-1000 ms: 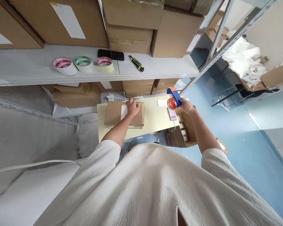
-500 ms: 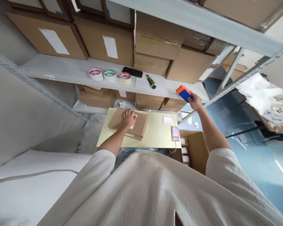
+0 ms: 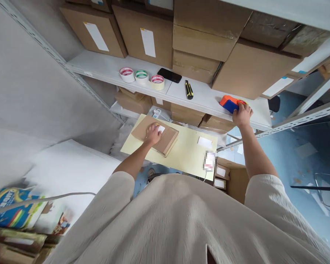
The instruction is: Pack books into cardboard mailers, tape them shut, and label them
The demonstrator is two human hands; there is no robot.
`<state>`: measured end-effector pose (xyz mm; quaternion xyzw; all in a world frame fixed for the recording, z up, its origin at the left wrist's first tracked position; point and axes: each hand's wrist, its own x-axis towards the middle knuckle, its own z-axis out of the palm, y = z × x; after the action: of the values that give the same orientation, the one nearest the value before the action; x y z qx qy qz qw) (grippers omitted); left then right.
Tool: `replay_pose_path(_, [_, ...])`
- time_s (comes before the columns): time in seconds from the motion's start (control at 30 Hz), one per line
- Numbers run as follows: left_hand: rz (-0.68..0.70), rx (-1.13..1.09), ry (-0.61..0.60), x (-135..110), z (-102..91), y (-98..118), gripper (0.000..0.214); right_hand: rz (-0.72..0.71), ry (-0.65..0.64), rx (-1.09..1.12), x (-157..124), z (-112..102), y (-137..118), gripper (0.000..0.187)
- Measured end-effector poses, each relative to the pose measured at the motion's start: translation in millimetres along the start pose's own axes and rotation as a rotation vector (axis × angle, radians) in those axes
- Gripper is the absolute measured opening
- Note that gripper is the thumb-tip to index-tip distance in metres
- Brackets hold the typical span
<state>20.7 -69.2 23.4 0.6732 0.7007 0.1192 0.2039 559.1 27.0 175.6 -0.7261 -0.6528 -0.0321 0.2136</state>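
My right hand grips an orange and blue tape dispenser at the right end of the white shelf. Whether the dispenser rests on the shelf surface or hovers just over it, I cannot tell. On the pale yellow board, a flat brown cardboard box lies at an angle. My left hand lies on top of this box, fingers stretched out, partly over a white label. A white slip and a blurred-out phone-like device with a cable lie on the board's right side.
Along the shelf stand several tape rolls, a black phone and a yellow-black box cutter. Large cartons fill the shelf behind them. Below the board's right edge is an open carton holding small boxes.
My right hand has brought the tape dispenser from in front of the shelf edge to the shelf's right end. The camera view has shifted and tilted. My left hand stays on the box.
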Motion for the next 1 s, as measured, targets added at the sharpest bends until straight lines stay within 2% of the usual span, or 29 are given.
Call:
replay_pose_path(0.07, [0.003,0.008,-0.012,-1.9,-5.4,-5.4,0.063,-0.039,0.052,0.043,-14.4,1.9,-13.5,0.071])
replay_pose_path(0.13, [-0.009,0.019,-0.016,-1.7,-11.1,-13.1,0.064,-0.111,0.048,0.083,-36.2,8.1,-35.3,0.067])
replay_pose_path(0.23, [-0.045,0.031,-0.004,2.4,-18.9,-28.3,0.062,-0.223,-0.119,0.18,-80.4,32.3,-80.8,0.06])
replay_pose_path(0.3, [-0.074,0.028,0.017,7.0,-23.4,-40.1,0.06,-0.214,-0.261,0.342,-114.5,57.4,-115.7,0.056])
replay_pose_path(0.4, [-0.119,0.012,0.049,15.3,-29.5,-58.4,0.058,-0.018,-0.483,0.638,-163.7,98.2,-166.7,0.053])
replay_pose_path(0.47, [-0.125,-0.006,0.051,21.3,-33.5,-69.8,0.059,0.163,-0.613,0.765,-189.5,120.4,-196.5,0.058])
replay_pose_path(0.53, [-0.108,-0.031,0.043,28.4,-37.3,-79.6,0.063,0.338,-0.685,0.823,-205.9,135.6,-221.3,0.068])
replay_pose_path(0.63, [-0.057,-0.076,0.042,42.6,-42.5,-90.0,0.071,0.514,-0.73,0.844,-212.4,146.2,-249.3,0.085])
replay_pose_path(0.77, [0.024,-0.152,0.03,64.9,-50.5,-94.7,0.081,0.595,-0.688,0.813,-203.5,150.4,-271.3,0.105])
replay_pose_path(0.9, [0.064,-0.209,-0.102,78.8,-59.7,-93.0,0.081,0.62,-0.639,0.828,-201.1,155.2,-278.7,0.106])
replay_pose_path(1.0, [0.041,-0.232,-0.175,79.7,-64.7,-92.2,0.082,0.696,-0.557,0.865,-206.2,160.1,-280.2,0.103])
